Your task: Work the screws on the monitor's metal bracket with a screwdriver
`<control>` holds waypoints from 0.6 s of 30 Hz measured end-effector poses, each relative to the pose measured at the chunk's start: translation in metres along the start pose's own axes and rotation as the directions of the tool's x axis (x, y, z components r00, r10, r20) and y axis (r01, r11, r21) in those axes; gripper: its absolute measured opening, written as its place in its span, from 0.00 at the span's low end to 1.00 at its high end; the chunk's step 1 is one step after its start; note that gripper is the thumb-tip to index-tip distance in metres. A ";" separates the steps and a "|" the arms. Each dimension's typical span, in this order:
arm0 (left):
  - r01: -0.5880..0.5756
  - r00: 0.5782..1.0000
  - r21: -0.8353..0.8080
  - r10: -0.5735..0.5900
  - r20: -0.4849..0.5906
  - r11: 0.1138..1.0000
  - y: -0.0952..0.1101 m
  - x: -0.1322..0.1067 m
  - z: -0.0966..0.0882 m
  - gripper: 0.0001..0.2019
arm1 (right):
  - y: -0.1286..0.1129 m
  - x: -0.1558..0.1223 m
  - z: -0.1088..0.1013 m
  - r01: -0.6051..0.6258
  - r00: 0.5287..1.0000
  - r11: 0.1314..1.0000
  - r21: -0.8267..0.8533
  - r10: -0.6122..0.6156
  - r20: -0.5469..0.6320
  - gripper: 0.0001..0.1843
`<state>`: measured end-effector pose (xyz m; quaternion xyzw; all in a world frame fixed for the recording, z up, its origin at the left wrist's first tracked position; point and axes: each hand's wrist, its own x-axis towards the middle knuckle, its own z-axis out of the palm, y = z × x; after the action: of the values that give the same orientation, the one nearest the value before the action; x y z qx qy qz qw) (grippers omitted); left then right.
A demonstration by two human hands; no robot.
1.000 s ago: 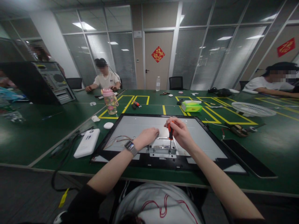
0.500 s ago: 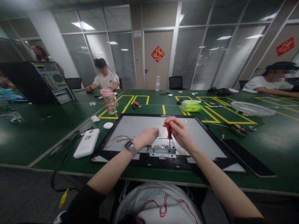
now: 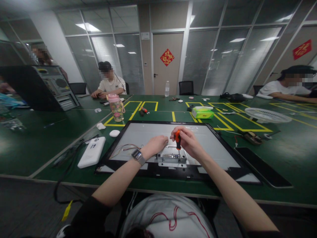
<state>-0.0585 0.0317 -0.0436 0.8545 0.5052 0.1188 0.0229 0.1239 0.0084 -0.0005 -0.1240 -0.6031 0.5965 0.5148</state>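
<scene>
A screwdriver stands almost upright in the right hand!

And here's the action, right over the metal bracket: the right fingers are wrapped around that orange-and-black handle, the shaft pointing down at the bracket's right-hand part. Is the tip seated? Too small to tell from here! Over to the left hand, fingers curled low beside the bracket's far left corner; whether they pinch anything, we can't tell. A watch sits on that wrist. Beneath it all, the big panel lies flat on the green bench, the bracket at its near edge, thin wires trailing across its left side. Flanking the panel, a white power bank on the left, a long black slab on the right!
</scene>
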 end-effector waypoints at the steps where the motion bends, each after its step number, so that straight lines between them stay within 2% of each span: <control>1: 0.004 1.000 0.000 -0.004 0.002 1.000 0.000 0.000 -0.001 0.16 | 0.001 0.000 0.000 0.012 1.000 1.000 -0.015 -0.012 -0.010 0.14; 6: -0.011 1.000 0.004 0.011 -0.001 1.000 0.002 -0.001 -0.002 0.16 | 0.001 0.000 -0.002 -0.001 0.998 0.998 -0.069 -0.003 -0.059 0.14; 10: -0.001 1.000 -0.004 0.001 -0.013 1.000 0.000 -0.001 0.001 0.17 | -0.001 -0.001 -0.001 -0.019 0.999 0.999 -0.029 0.018 -0.033 0.16; 18: 0.035 0.999 -0.048 -0.035 0.012 0.998 0.003 -0.002 -0.004 0.15 | 0.000 0.001 0.000 -0.032 0.999 0.999 0.044 0.033 -0.037 0.13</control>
<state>-0.0578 0.0282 -0.0398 0.8454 0.5169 0.1256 0.0484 0.1239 0.0091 -0.0001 -0.1336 -0.5782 0.6154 0.5189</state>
